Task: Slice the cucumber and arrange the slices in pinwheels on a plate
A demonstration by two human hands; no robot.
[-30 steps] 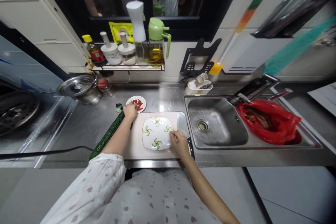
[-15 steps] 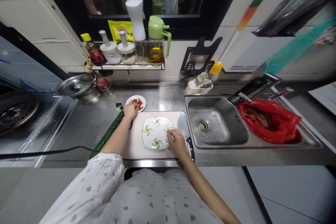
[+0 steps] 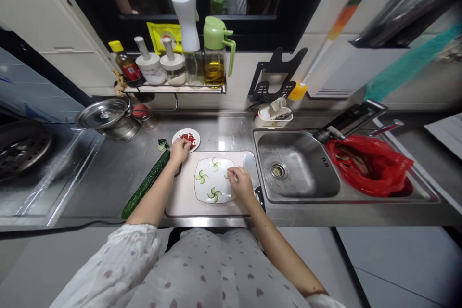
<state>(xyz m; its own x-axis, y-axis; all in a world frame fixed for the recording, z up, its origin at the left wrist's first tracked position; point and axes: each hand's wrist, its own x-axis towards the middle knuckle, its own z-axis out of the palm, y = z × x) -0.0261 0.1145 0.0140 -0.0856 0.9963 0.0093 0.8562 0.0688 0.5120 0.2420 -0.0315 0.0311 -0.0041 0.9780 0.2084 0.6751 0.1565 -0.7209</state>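
Left hand, 10 o'clock of plate: grip narrow at red bits, holding unclear | plate, between hands: green pinwheels | right hand, 3 o'clock: grip narrow, content cannot tell | seems placing step; calls for gentle touch

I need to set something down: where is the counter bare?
Widest: left of the cucumber, in front of the lidded pot. A smaller, wet patch lies between small plate and sink. Crowded: the cutting board, with larger plate, knife and right hand.
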